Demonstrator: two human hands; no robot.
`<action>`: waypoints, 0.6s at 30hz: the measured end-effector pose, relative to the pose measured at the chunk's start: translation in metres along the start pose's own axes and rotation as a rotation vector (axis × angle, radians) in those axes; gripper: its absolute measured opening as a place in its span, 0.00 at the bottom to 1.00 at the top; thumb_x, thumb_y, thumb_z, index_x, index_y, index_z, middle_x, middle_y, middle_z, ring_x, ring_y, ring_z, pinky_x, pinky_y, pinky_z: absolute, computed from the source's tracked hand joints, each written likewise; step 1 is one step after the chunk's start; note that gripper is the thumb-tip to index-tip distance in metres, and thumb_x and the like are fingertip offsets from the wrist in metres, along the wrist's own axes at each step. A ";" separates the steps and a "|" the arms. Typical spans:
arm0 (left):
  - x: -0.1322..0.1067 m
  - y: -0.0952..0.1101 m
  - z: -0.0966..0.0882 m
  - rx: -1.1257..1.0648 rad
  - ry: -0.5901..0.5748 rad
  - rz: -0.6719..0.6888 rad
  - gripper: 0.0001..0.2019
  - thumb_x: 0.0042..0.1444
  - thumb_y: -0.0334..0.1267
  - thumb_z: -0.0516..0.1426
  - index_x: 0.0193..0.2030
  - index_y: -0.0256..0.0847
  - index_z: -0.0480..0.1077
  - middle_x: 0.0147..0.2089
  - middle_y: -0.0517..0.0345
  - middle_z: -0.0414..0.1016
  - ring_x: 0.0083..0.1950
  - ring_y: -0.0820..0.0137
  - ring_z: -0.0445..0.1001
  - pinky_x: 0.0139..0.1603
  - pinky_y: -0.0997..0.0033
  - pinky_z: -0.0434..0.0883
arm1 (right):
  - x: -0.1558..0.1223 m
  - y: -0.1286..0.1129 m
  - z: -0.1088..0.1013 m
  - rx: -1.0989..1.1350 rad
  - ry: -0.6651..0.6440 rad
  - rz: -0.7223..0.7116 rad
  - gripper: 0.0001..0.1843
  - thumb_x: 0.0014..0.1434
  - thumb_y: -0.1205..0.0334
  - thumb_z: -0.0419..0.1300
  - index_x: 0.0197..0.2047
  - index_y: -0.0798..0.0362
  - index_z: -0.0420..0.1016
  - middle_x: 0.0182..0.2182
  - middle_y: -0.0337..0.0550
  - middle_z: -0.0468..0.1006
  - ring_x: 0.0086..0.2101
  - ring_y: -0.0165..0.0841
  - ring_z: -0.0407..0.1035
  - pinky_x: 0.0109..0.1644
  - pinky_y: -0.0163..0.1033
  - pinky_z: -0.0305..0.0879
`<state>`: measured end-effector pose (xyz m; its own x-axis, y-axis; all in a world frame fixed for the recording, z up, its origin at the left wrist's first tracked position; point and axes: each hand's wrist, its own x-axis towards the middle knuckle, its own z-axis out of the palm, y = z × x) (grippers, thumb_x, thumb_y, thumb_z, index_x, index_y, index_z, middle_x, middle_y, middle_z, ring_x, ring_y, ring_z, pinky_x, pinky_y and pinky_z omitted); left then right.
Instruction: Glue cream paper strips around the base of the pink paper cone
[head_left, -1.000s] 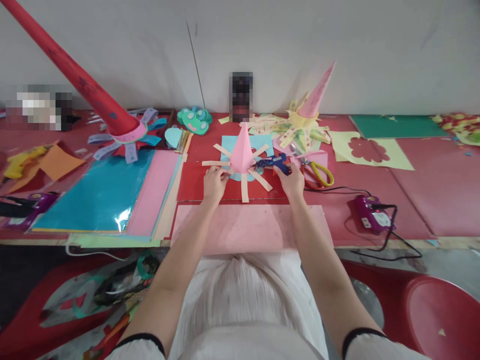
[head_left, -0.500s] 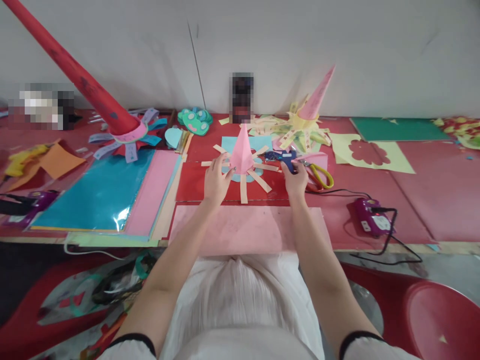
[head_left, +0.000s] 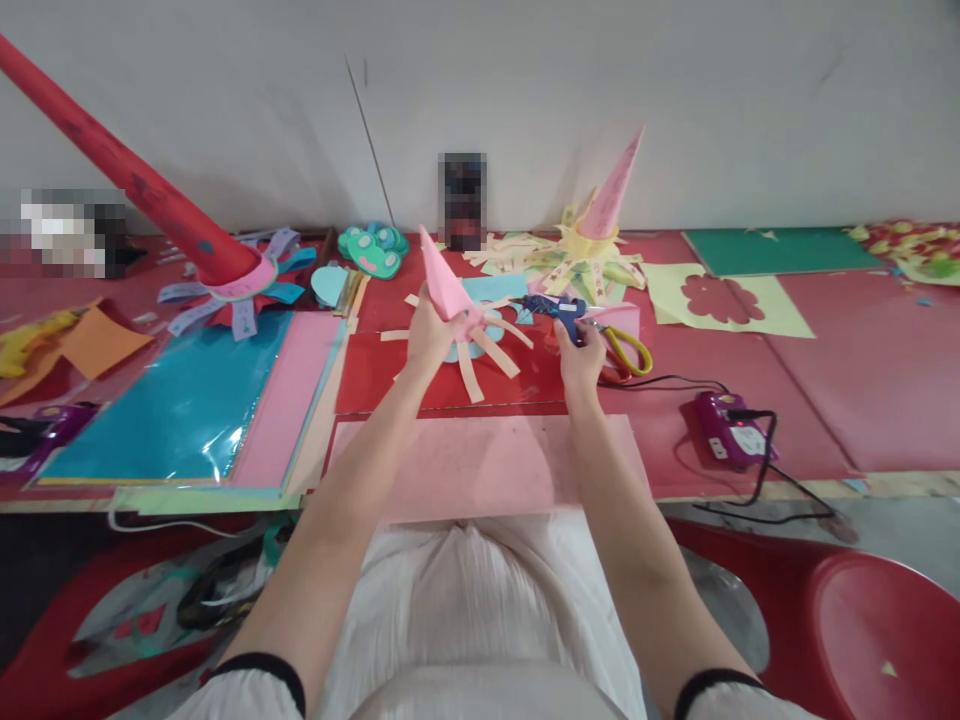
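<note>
My left hand (head_left: 426,333) grips a small pink paper cone (head_left: 442,285) and holds it tilted to the left, lifted off the red sheet (head_left: 375,375). Cream paper strips (head_left: 487,352) and a light blue disc hang from the cone's base. My right hand (head_left: 582,358) is closed around a blue glue gun (head_left: 553,308), whose nozzle points left toward the cone's base, a short gap away. Right of that hand lie yellow-handled scissors (head_left: 628,348).
A pink sheet (head_left: 480,465) lies at the table's near edge. Blue and pink sheets (head_left: 180,400) are stacked at left, behind them a long red cone (head_left: 127,180). Another pink cone hat (head_left: 604,205) stands at the back. A purple power adapter (head_left: 721,428) with cable sits right.
My left hand has taken the pink cone and tipped it up to the left off the table. The right hand has brought the glue gun back toward the cone.
</note>
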<state>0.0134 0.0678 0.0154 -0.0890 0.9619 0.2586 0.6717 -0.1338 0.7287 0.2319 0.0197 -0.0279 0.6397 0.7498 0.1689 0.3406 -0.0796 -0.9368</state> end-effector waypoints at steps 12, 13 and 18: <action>0.034 0.023 -0.072 -0.164 -0.049 0.323 0.35 0.51 0.45 0.62 0.62 0.43 0.52 0.56 0.50 0.69 0.54 0.63 0.71 0.54 0.60 0.70 | 0.005 0.006 -0.006 0.098 0.109 -0.012 0.28 0.51 0.37 0.56 0.37 0.56 0.71 0.32 0.43 0.73 0.35 0.34 0.68 0.42 0.40 0.66; 0.032 0.021 -0.066 -0.147 -0.106 0.326 0.37 0.51 0.46 0.63 0.64 0.43 0.51 0.56 0.49 0.69 0.54 0.63 0.71 0.54 0.61 0.70 | 0.006 0.007 -0.006 0.101 0.121 -0.014 0.29 0.51 0.36 0.55 0.37 0.56 0.71 0.32 0.43 0.73 0.35 0.34 0.67 0.41 0.41 0.66; 0.017 -0.009 -0.025 -0.098 -0.347 0.292 0.44 0.47 0.40 0.64 0.68 0.43 0.46 0.59 0.46 0.68 0.56 0.59 0.71 0.53 0.61 0.70 | 0.006 0.010 -0.008 0.089 0.171 -0.038 0.31 0.52 0.34 0.53 0.39 0.56 0.71 0.31 0.42 0.72 0.34 0.34 0.67 0.39 0.41 0.67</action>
<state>-0.0122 0.0795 0.0294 0.3563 0.9012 0.2466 0.5577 -0.4169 0.7178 0.2445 0.0188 -0.0338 0.7380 0.6280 0.2469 0.3090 0.0108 -0.9510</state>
